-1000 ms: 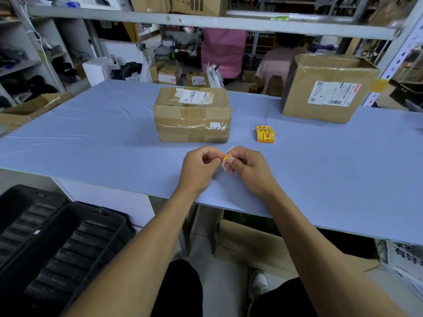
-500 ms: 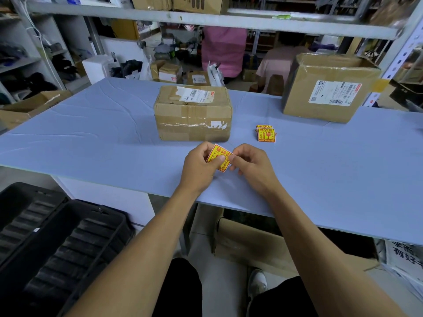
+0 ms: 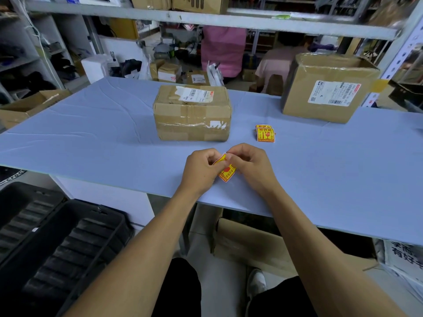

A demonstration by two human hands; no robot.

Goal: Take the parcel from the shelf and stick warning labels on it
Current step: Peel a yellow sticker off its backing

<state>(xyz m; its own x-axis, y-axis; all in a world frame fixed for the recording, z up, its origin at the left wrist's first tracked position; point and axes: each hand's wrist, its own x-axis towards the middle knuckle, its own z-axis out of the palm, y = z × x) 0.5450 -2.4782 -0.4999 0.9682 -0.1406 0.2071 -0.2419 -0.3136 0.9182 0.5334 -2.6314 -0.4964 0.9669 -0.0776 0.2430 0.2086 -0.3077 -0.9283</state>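
A stockroom: metal shelving behind and overhead, a pale blue table [image 3: 91, 133] running the full width before me. Left to right:

(a) Left third of the table: bare, creased sheet, with its near edge running diagonally toward me. This is the widest free room, should I need to turn the parcel.

(b) Parcel [image 3: 192, 113]: a taped brown carton, already off the shelf and standing flat at mid-table, just beyond my hands. Its long face is toward me, and its top carries a white shipping slip on the right half. The tan areas left of the slip and on the front face look like the open places for a warning sticker.

(c) My left hand [image 3: 201, 170] and right hand [image 3: 249, 165]: both closed in a pinch on one yellow-and-red label [image 3: 226, 172], held low over the near table edge. Thumbs and forefingers meet at its upper corner, a hold that suits peeling the sticker from its backing; whether the backing has started to part I cannot tell. Working near the edge keeps my wrists low and the reach to the parcel short and unobstructed.

(d) Stack [image 3: 265, 133] of spare labels: flat on the table, right of the parcel and apart from it, within easy reach of my right hand.

(e) Big box [image 3: 329, 88]: far right at the back edge, well apart from the work. The table in front of it lies free.
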